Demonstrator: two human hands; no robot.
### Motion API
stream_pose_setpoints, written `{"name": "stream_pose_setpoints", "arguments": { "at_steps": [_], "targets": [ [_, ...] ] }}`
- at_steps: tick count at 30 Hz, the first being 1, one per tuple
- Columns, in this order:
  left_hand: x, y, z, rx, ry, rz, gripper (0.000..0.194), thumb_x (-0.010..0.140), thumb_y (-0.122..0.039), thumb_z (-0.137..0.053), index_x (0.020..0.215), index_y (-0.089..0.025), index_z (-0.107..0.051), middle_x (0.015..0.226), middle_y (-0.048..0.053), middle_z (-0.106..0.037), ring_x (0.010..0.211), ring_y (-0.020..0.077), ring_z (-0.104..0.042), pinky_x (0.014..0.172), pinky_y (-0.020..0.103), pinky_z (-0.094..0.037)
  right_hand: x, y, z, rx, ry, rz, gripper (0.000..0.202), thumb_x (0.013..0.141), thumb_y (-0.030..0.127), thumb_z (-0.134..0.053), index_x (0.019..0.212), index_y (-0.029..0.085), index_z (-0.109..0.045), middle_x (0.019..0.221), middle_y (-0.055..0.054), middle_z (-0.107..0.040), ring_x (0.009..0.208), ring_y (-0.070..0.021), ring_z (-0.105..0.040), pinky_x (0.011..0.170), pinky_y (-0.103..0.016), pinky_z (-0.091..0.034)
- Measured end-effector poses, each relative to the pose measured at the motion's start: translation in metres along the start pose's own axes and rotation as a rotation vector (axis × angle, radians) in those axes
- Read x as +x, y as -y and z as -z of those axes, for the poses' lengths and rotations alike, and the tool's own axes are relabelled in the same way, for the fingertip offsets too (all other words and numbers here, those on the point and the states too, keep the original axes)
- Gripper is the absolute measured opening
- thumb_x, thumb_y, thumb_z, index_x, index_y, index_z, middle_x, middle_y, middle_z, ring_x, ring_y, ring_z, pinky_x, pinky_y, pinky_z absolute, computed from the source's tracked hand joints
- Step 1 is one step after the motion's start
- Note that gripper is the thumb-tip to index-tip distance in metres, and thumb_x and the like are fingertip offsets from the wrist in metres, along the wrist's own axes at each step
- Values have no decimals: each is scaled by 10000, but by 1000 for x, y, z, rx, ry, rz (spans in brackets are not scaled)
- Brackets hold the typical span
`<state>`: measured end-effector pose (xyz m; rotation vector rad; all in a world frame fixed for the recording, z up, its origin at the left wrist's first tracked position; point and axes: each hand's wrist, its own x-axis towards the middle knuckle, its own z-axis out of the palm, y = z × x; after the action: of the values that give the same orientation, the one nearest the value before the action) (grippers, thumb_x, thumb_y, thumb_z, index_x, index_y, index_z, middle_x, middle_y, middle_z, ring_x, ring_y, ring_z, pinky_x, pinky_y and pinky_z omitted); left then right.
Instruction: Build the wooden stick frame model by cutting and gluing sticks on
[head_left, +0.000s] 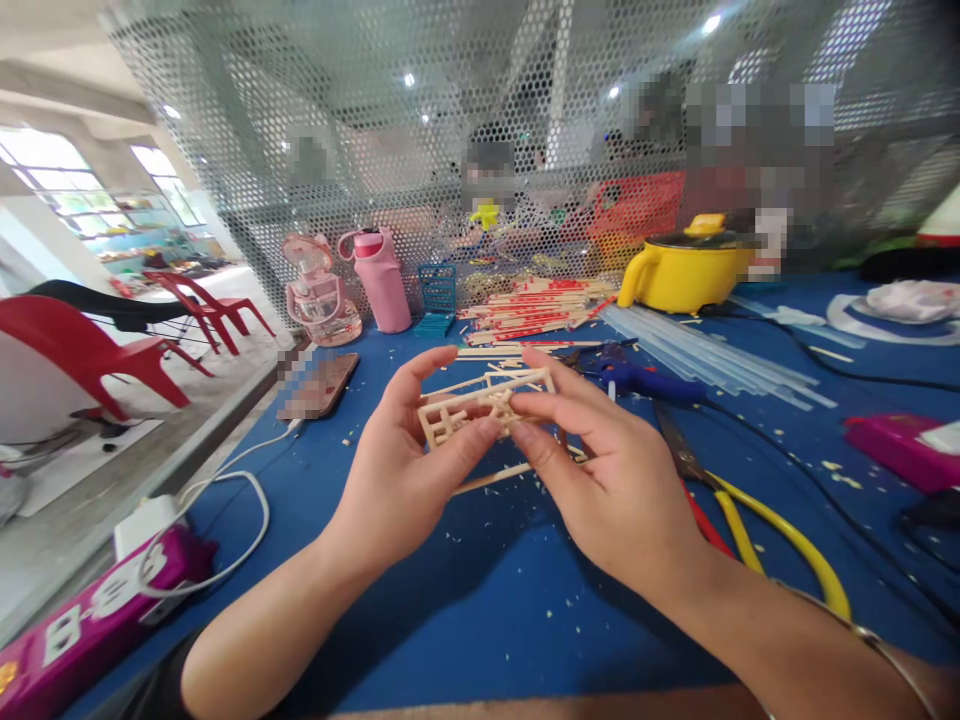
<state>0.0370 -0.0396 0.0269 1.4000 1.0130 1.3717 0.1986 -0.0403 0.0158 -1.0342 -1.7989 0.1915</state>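
Note:
Between my two hands, above the blue table, is a small wooden stick frame [486, 388] with little cross pieces joined inside it. My left hand [409, 450] grips its left side, thumb at the lower middle and index finger raised behind. Thumb and fingers of my right hand [607, 460] pinch the inner pieces and the right side. Both thumbs almost meet at the middle, and my fingers hide part of the frame. Behind my right hand lies a blue glue gun [652, 380]. Large scissors with yellow handles [787, 520] lie right of that hand.
Wooden sticks [532, 308] are piled at the back, beside clear glue sticks [712, 350] and a yellow pot [686, 275]. Pink bottles [384, 280] stand against the mesh screen. A phone [326, 385], a purple power strip [97, 610] and cables lie on the left.

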Motion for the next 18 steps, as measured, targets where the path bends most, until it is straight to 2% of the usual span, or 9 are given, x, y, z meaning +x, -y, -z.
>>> {"name": "stream_pose_setpoints", "arguments": {
  "at_steps": [7,11,18],
  "targets": [
    [0,0,-2,-20,-33,-10,525,752,-244,-744,1214,-258,-498,841,-1,-716,752,145,-701,650,224,-559,2,0,0,-120,-26,138,185,873,218,-577,995,212,-716,1298,-71,-616,1171,-225,-601,979,-381,-513],
    [0,0,-3,-39,-34,-6,506,754,-251,-744,1199,-265,-503,837,-7,-723,762,157,-712,643,228,-563,2,-1,2,-123,-22,142,189,871,221,-584,1005,239,-717,1288,-46,-626,1172,-226,-601,964,-376,-525],
    [1,1,-3,-41,-49,-12,513,746,-239,-749,1198,-250,-505,822,-6,-721,742,158,-711,621,223,-557,3,-3,1,-122,-21,165,187,874,209,-586,1000,205,-724,1270,-66,-639,1174,-206,-600,990,-328,-503]
  ]
}}
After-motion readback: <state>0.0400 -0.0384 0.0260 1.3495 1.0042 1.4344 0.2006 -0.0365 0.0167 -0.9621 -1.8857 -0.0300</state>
